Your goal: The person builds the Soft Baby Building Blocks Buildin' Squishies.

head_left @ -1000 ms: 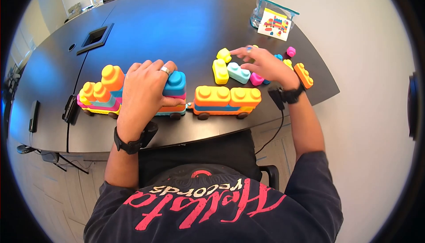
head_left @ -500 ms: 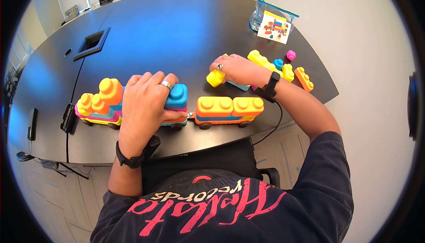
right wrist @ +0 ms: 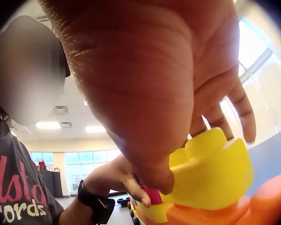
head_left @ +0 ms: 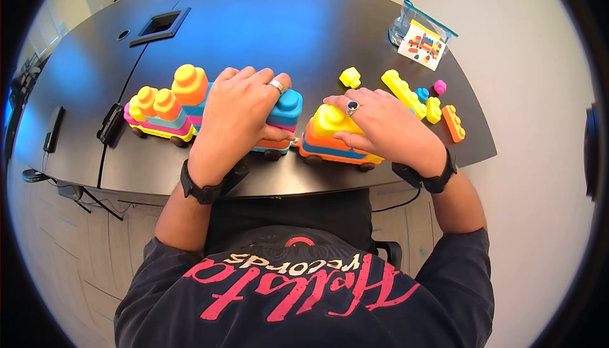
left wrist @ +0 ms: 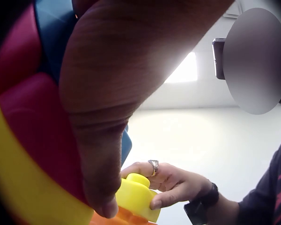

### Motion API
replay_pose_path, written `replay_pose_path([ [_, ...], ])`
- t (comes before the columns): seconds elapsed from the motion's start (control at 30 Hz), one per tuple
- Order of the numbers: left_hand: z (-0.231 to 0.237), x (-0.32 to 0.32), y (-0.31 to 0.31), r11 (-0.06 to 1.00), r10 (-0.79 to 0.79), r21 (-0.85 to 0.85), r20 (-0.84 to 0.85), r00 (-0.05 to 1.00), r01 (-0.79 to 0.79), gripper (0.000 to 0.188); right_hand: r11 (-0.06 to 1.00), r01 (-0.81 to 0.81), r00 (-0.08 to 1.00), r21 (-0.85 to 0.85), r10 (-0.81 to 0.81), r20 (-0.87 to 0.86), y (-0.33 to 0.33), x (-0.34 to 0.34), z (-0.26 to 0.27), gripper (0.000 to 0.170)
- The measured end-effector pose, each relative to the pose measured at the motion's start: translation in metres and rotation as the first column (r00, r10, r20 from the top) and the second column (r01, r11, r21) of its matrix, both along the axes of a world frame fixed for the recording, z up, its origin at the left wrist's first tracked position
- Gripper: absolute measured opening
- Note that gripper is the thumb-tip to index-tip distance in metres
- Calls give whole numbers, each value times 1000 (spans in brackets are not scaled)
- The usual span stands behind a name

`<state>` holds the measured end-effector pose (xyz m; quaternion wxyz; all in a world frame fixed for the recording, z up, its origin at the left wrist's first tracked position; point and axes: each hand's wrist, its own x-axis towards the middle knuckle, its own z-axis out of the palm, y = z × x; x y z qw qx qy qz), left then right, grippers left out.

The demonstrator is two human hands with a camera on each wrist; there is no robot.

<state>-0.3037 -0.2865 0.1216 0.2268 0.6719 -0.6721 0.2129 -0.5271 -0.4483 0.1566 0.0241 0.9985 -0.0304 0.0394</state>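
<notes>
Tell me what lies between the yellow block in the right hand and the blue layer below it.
In the head view, an orange layer lies between the yellow block in the right hand and the blue layer.

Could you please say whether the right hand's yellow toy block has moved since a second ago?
Yes: the yellow toy block moved toward the tabletop's near edge, from beside loose blocks to above the orange-topped wagon.

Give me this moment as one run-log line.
left hand: grips block stack | right hand: holds yellow block over orange blocks, seating unclear | loose blocks: on table beyond right hand
</notes>
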Motion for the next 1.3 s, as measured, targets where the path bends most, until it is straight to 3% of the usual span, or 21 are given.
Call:
replay_pose_path([
  [0.1,1,-2,0,999,23,26,18,1000,-24,63,999,41,998,-11,-40,51,7,-1,-4,55],
  [0.17,0,-2,1,1000,21,16,24,999,-22,63,970,145,988,193,-153,22,11,-2,-5,57],
  [0.27,0,-2,0,1000,15,11,20,1000,-15,64,970,61,984,234,-98,151,6,-2,-21,55],
  [0.47,-1,-2,-1,1000,16,8,31,999,-16,64,979,156,981,133,-169,93,15,-4,-15,57],
  [0.67,-1,-1,0,1000,4,-3,26,1000,-4,64,943,266,964,199,-257,-67,12,4,-11,63],
  [0.8,-1,-1,-2,1000,19,5,47,999,-19,65,971,167,985,173,-157,-67,-9,9,-24,68],
  [0.87,-1,-1,-2,1000,20,9,47,999,-20,65,951,118,993,287,-117,-20,-7,13,-23,72],
  [1.07,0,0,-2,1000,16,13,50,999,-16,70,928,253,967,274,-240,-80,3,14,-23,67],
  [1.23,0,-2,1,1000,11,11,55,998,-12,73,941,211,978,265,-202,-61,-2,16,-26,73],
  [1.3,-1,-1,0,1000,20,-1,38,999,-20,64,949,182,983,257,-175,-53,-4,15,-30,76],
])
